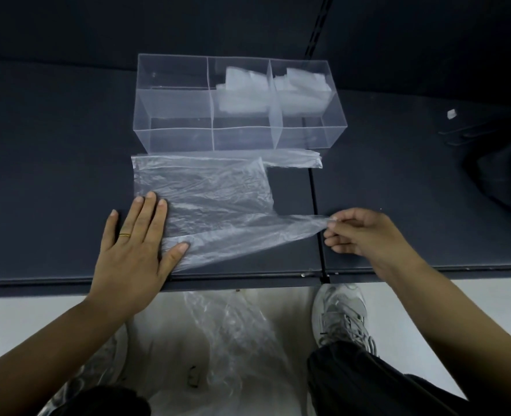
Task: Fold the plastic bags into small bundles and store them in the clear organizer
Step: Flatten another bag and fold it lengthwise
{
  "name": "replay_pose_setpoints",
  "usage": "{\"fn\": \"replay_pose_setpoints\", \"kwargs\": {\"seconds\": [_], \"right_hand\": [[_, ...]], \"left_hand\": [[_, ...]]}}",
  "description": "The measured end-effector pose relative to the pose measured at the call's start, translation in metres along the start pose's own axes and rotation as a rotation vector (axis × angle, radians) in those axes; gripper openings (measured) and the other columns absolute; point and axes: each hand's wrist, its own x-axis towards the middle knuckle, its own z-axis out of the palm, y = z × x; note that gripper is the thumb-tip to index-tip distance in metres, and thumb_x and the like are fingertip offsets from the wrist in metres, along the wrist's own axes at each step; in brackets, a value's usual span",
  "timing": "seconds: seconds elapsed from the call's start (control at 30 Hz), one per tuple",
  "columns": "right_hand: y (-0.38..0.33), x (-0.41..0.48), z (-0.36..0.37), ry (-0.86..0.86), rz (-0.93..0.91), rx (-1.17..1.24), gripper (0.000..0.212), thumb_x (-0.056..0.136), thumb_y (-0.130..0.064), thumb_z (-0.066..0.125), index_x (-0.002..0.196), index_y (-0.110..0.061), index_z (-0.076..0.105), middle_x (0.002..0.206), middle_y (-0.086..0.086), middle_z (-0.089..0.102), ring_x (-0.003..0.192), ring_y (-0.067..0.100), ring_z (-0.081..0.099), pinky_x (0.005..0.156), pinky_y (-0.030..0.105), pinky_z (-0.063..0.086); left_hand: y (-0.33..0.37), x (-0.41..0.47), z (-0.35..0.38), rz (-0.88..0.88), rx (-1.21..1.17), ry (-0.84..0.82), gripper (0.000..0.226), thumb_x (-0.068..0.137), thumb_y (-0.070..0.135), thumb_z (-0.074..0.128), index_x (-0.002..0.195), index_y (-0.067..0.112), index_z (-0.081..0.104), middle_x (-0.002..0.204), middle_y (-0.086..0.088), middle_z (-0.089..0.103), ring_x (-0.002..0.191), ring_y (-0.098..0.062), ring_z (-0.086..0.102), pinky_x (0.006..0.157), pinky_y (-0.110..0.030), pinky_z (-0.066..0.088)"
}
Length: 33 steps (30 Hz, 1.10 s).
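Hands (134,244) flatten and pinch a wrinkled, translucent plastic bag (218,199).

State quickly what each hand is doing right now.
Left hand: open, pressing the plastic bag flat.
Right hand: closed, pinching the bag's handle.

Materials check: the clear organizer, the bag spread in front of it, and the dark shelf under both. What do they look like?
The organizer looks like rigid clear acrylic or similar plastic, glossy: flat see-through walls, bright straight edges. The bag is thin soft plastic film, probably polyethylene, translucent: fine wrinkles, and the dark surface shows through. The shelf is possibly painted metal, matte dark blue-grey: flat panels with a seam. Cannot confirm.
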Motion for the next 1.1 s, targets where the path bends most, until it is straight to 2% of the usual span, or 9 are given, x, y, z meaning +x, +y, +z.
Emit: {"fn": "replay_pose_setpoints", "kwargs": {"seconds": [0.17,0.27,0.4,0.53,0.67,0.8,0.87,1.0,1.1], "right_hand": [[-0.003,0.004,-0.009,0.078,-0.105,-0.010,0.010,0.089,0.002,0.060,0.087,-0.007,0.065,0.065,0.005,0.071,0.054,0.007,0.064,0.053,0.015,0.052],[-0.005,0.010,-0.024,0.270,-0.171,-0.085,0.017,0.091,0.006,0.051,0.090,-0.007,0.063,0.064,0.004,0.066,0.049,0.003,0.055,0.049,0.012,0.046],[-0.003,0.014,-0.028,0.257,-0.022,-0.022,0.016,0.097,-0.014,0.049,0.098,-0.004,0.062,0.065,0.008,0.065,0.048,0.009,0.057,0.045,0.018,0.049],[-0.001,0.013,-0.009,0.207,-0.107,-0.440,0.032,0.085,-0.048,0.064,0.076,-0.017,0.065,0.055,-0.005,0.063,0.047,0.005,0.055,0.044,0.017,0.041],[0.001,0.011,-0.002,0.248,-0.232,-0.760,0.028,0.084,-0.037,0.068,0.063,-0.021,0.060,0.060,-0.004,0.061,0.056,0.006,0.054,0.049,0.022,0.032],[0.002,0.003,-0.022,0.265,-0.094,-0.960,0.044,0.090,-0.038,0.058,0.055,-0.013,0.052,0.057,0.005,0.054,0.057,0.020,0.051,0.051,0.029,0.033],[-0.004,-0.005,-0.025,0.330,-0.049,-1.060,0.035,0.090,-0.036,0.057,0.063,-0.015,0.054,0.067,0.008,0.059,0.063,0.027,0.052,0.057,0.031,0.038],[-0.032,-0.014,0.022,0.454,-0.548,-0.935,0.014,0.086,-0.018,0.063,0.098,-0.010,0.064,0.103,0.014,0.059,0.093,0.034,0.055,0.077,0.035,0.043],[-0.055,-0.015,0.092,0.141,-0.850,-0.852,0.034,0.095,-0.018,0.053,0.127,-0.007,0.056,0.137,0.014,0.048,0.128,0.028,0.042,0.109,0.024,0.024]], "left_hand": [[0.000,-0.001,-0.001,-0.003,-0.012,0.003,0.080,0.094,0.062,0.008,0.150,0.006,0.019,0.157,-0.010,0.017,0.146,-0.023,0.014,0.117,-0.050,0.011],[0.001,-0.001,-0.002,-0.003,-0.018,-0.004,0.081,0.093,0.063,0.008,0.150,0.006,0.020,0.157,-0.010,0.017,0.146,-0.023,0.014,0.117,-0.050,0.011],[0.001,-0.001,-0.003,-0.001,-0.019,-0.007,0.081,0.093,0.063,0.009,0.150,0.007,0.021,0.157,-0.011,0.018,0.146,-0.024,0.014,0.117,-0.051,0.013],[0.002,0.000,-0.004,0.011,-0.009,-0.009,0.083,0.090,0.065,0.016,0.150,0.008,0.023,0.157,-0.012,0.019,0.145,-0.025,0.015,0.116,-0.053,0.014],[-0.001,0.000,-0.004,0.045,0.011,-0.053,0.090,0.086,0.073,0.017,0.151,0.012,0.022,0.157,-0.011,0.020,0.146,-0.026,0.014,0.115,-0.057,0.013],[0.007,-0.007,-0.009,0.130,0.012,-0.075,0.096,0.082,0.079,0.019,0.149,0.010,0.027,0.156,-0.012,0.023,0.144,-0.029,0.020,0.112,-0.061,0.018],[0.014,-0.013,-0.010,0.193,-0.025,-0.075,0.098,0.081,0.081,0.018,0.149,0.011,0.025,0.156,-0.010,0.023,0.145,-0.028,0.019,0.113,-0.059,0.016],[0.018,-0.003,-0.021,0.141,-0.259,0.025,0.081,0.092,0.070,0.010,0.152,0.015,0.015,0.158,0.001,0.014,0.147,-0.015,0.008,0.117,-0.045,0.004],[0.019,0.029,-0.024,0.037,-0.271,0.069,0.076,0.092,0.059,0.001,0.151,0.013,0.011,0.158,0.001,0.007,0.147,-0.011,0.001,0.119,-0.035,-0.004]]}}
